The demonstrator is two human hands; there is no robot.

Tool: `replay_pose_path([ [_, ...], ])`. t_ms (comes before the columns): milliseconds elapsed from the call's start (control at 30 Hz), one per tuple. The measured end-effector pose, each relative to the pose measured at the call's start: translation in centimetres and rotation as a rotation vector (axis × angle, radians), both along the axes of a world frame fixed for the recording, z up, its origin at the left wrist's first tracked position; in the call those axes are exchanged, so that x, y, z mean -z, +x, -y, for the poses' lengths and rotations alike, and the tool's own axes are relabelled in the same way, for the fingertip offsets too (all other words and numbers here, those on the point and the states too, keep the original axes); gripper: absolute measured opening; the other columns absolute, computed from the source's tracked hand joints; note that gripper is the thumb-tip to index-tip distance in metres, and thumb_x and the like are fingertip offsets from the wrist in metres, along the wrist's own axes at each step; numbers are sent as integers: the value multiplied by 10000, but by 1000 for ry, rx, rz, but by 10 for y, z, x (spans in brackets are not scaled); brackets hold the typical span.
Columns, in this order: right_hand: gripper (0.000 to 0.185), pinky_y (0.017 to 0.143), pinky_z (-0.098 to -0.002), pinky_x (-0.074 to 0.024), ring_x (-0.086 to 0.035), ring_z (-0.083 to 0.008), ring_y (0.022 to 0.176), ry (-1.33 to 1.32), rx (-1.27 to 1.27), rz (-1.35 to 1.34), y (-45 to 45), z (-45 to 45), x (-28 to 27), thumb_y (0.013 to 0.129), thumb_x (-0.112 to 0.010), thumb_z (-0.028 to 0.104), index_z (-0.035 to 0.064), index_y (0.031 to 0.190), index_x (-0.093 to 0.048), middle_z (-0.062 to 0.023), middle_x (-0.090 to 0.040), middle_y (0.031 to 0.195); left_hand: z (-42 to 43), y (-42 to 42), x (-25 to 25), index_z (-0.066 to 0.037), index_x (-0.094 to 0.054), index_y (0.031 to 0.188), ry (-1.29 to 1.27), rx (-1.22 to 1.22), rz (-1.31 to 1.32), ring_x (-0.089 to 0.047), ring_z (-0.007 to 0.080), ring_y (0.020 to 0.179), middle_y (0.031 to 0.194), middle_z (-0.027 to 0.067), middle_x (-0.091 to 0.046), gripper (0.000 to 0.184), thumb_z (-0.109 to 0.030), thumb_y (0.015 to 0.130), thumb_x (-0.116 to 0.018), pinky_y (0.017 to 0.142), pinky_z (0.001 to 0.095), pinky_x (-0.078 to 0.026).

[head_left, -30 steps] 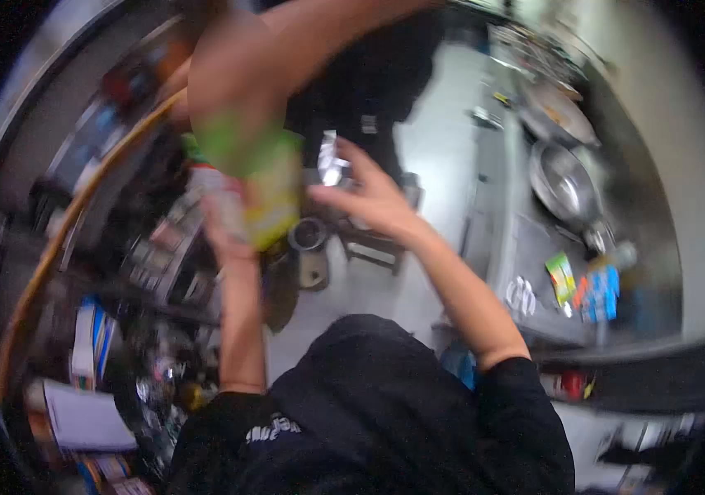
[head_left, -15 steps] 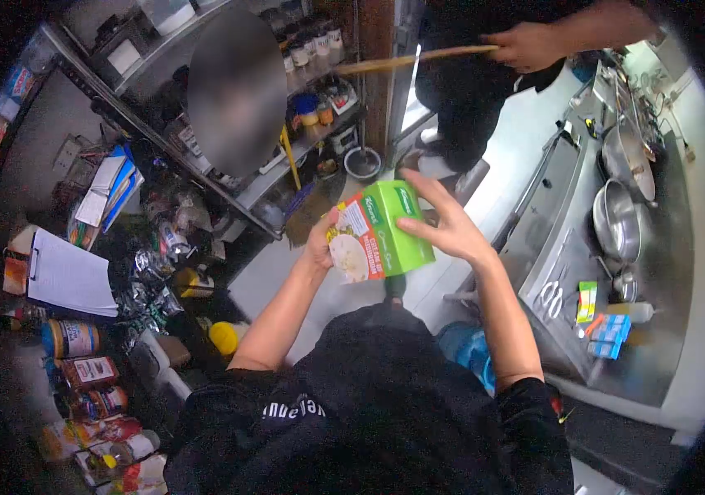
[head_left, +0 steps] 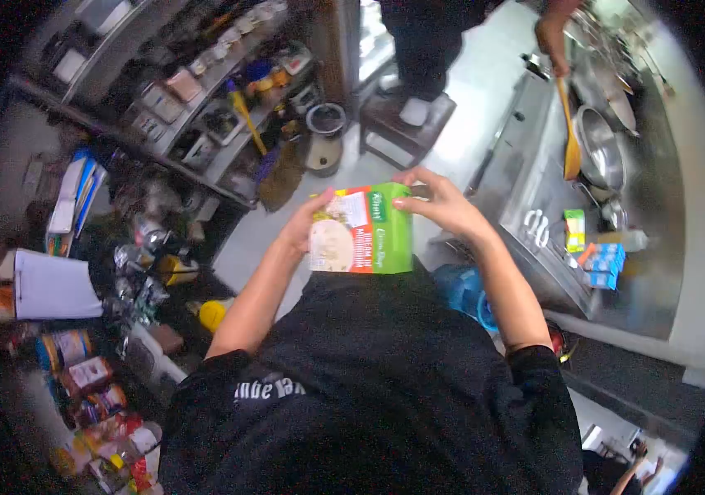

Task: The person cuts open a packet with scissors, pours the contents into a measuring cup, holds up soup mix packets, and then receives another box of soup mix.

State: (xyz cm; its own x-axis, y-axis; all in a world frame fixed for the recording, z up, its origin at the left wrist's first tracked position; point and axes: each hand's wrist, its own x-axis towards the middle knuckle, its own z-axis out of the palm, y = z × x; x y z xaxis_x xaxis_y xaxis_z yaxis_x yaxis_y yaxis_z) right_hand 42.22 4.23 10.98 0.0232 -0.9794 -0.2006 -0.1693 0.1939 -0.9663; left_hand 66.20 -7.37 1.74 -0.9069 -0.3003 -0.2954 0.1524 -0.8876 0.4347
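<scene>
A green and orange Knorr cream of mushroom soup box (head_left: pixel 381 243) is held in front of my dark shirt, its printed front facing up toward me. My left hand (head_left: pixel 303 227) grips the box along its left edge. From the upper right, my right hand (head_left: pixel 445 210) holds the green side, thumb on the front face and the other fingers mostly behind. Whether the box's top flap is sealed cannot be made out.
At right, a steel counter (head_left: pixel 645 301) carries a metal bowl (head_left: pixel 598 148), scissors (head_left: pixel 536 228), a green packet (head_left: pixel 574 230) and blue packets (head_left: pixel 604 264). A co-worker's hand (head_left: pixel 550 41) holds a wooden spatula (head_left: pixel 572 148) above it. Shelves, a clipboard (head_left: pixel 55 285) and several jars stand left.
The soup box has turned so its front shows more squarely and its green side less. The co-worker's hand and wooden spatula have swung right, over the counter. My view has shifted.
</scene>
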Motion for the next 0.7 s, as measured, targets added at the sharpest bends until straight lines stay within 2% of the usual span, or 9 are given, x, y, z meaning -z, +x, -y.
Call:
replay_pose_path([
  [100, 342, 919, -341, -433, -523, -203, 1082, -177, 49, -88, -24, -19, 8, 774, -729, 254, 22, 953, -552, -102, -568, 1119, -13, -29, -21, -9, -538, 1166, -116, -82, 240, -635, 253, 948, 1092, 142, -628, 435, -363, 916, -502, 865, 405, -502],
  [167, 335, 906, -342, -436, -507, -229, 1097, -375, 19, -241, -45, -25, 13, 751, -742, 275, 33, 826, -523, -108, -560, 1129, -16, -43, -10, -43, -420, 1317, -242, 13, 289, -537, 289, 1131, 1268, 158, -520, 506, -384, 943, -433, 960, 437, -435],
  [300, 307, 894, -356, -465, -491, -215, 1112, -166, 143, 102, -59, -45, 25, 746, -755, 205, 40, 831, -510, -109, -533, 1169, -12, -65, 0, -50, -412, 1327, -384, 131, 278, -541, 264, 1133, 1267, 144, -526, 585, -426, 893, -523, 957, 417, -444],
  [367, 295, 916, -362, -461, -489, -202, 1109, -160, 179, 84, -48, -46, 24, 751, -751, 172, 41, 846, -504, -111, -522, 1180, 3, -63, -10, -50, -452, 1281, -433, 209, 276, -567, 220, 1081, 1179, 104, -581, 632, -454, 824, -620, 930, 362, -454],
  [467, 258, 893, -365, -476, -491, -198, 1108, -176, 190, 37, -61, -56, 23, 765, -733, 139, 41, 890, -530, -116, -531, 1172, 34, -81, -11, -35, -460, 1251, -819, 519, 152, -534, 169, 1091, 1149, 77, -570, 570, -274, 786, -687, 899, 296, -442],
  [533, 236, 841, -356, -492, -512, -188, 1079, -314, 191, 102, -90, -70, 24, 808, -692, 178, 37, 950, -567, -113, -549, 1169, 29, -117, -22, -34, -458, 1258, -854, 546, 116, -525, 174, 1106, 1160, 75, -567, 574, -248, 779, -689, 905, 304, -442],
  [567, 290, 794, -345, -493, -556, -187, 1002, -86, 434, 10, -102, -84, 16, 840, -644, 251, 19, 1007, -598, -110, -593, 1115, 26, -122, -25, -32, -455, 1265, -892, 555, 71, -516, 178, 1121, 1171, 73, -564, 579, -222, 772, -690, 910, 313, -443],
  [600, 356, 771, -348, -486, -598, -223, 930, 23, 636, -356, -126, -92, 47, 844, -612, 322, 19, 1031, -614, -128, -621, 1072, 19, -126, -28, -29, -453, 1271, -769, 515, 93, -525, 179, 1111, 1177, 73, -563, 564, -215, 787, -677, 911, 318, -447],
  [700, 349, 809, -420, -478, -595, -385, 919, 322, 729, -907, -201, -133, 130, 832, -590, 286, 37, 1077, -606, -207, -625, 1017, 2, -144, -9, -13, -449, 1277, -452, 354, 156, -554, 182, 1073, 1179, 86, -568, 513, -215, 841, -625, 908, 328, -459],
])
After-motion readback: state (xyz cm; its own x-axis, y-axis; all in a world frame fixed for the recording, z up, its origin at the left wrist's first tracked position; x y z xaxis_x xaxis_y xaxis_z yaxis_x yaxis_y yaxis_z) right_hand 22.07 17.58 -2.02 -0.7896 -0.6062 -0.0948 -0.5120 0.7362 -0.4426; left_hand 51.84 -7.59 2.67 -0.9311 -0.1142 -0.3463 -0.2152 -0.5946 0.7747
